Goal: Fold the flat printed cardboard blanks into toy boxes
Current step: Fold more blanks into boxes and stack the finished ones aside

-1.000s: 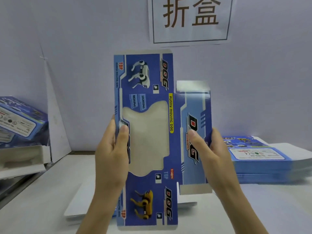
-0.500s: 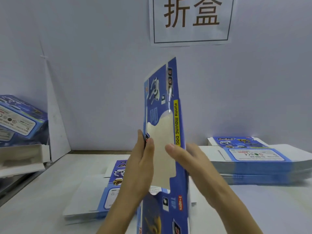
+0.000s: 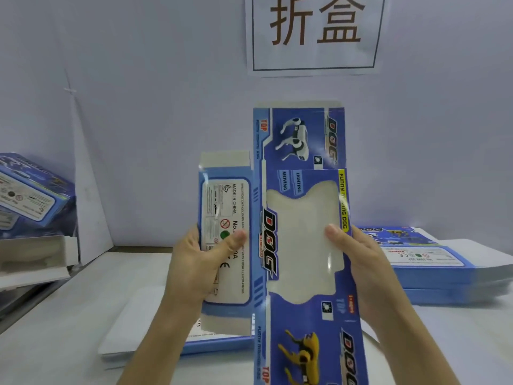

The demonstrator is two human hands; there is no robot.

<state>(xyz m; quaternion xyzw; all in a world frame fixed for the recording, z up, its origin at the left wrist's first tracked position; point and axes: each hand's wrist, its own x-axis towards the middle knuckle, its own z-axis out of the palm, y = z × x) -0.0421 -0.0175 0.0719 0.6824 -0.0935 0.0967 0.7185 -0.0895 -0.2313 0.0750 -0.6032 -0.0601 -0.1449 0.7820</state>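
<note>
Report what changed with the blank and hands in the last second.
The blue printed cardboard blank swung edge-on, then flat again: the narrow panel beside its window, earlier a DOG logo on the right, is now a white-label panel on the left. The left hand grips that panel; the right hand holds the window's right edge. The stack of flat blanks and the wall sign stayed put.
</note>
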